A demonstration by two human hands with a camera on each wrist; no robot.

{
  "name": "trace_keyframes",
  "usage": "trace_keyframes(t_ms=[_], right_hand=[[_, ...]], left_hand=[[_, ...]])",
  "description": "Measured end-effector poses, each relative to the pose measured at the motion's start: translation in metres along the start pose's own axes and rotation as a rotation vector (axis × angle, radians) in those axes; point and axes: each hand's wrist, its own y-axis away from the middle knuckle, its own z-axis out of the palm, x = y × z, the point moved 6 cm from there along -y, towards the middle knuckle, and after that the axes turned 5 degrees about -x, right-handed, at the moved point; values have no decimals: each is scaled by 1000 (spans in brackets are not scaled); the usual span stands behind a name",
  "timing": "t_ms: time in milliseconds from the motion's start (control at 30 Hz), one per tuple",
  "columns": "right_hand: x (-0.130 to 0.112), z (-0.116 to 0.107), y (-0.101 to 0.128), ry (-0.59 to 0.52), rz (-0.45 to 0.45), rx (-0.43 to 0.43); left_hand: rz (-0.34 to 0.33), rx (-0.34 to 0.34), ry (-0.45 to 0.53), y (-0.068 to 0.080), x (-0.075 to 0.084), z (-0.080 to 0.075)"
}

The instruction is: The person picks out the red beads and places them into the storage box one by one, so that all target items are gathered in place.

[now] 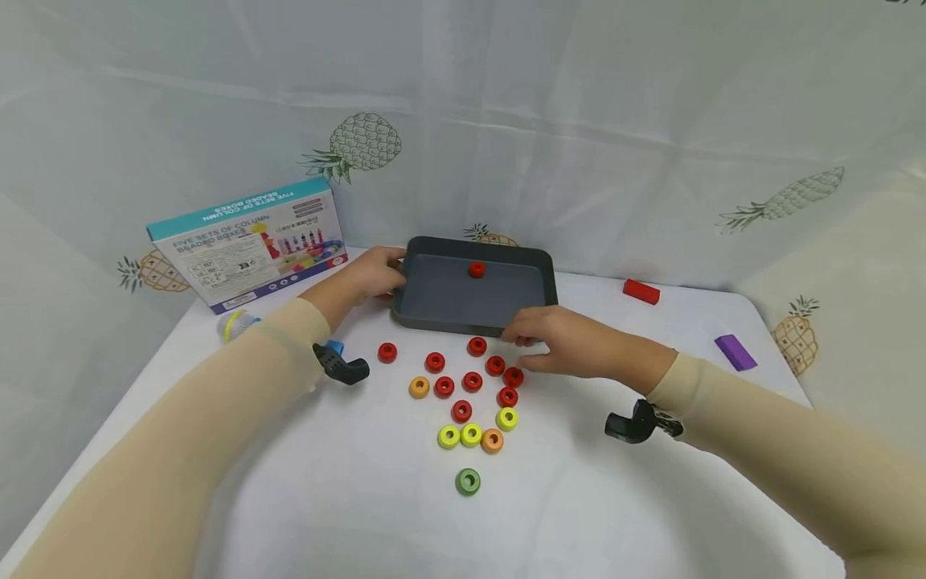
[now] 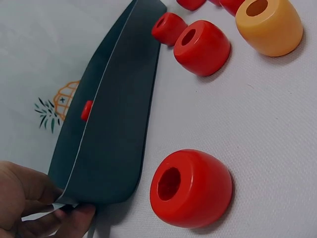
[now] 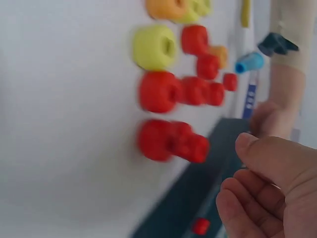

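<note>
Left hand [image 1: 369,277] grips the dark tray [image 1: 441,310] by its left edge as the right hand [image 1: 560,342], fingers loose and holding nothing, hovers just beyond the red beads [image 1: 495,366] at the near rim.

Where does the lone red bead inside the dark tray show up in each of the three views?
Head: red bead near the tray's far wall, upper centre.
Left wrist: small, left of centre, inside the tray.
Right wrist: bottom edge, blurred.
Shared landmark: the dark tray held by the left hand.

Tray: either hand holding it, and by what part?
Left hand grips the grey tray by its left end. Right hand holds nothing, fingers loose beside the front rim.
</note>
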Motion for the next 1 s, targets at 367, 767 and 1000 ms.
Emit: trace_keyframes(t_ms=[367, 767, 1000], right_hand=[[19, 44, 5, -24, 61, -57], [19, 49, 4, 71, 50, -76], [12, 37, 2, 77, -2, -63]], left_hand=[[1, 6, 2, 2, 2, 0], [3, -6, -2, 1, 6, 4], [-5, -17, 4, 2, 3, 3]])
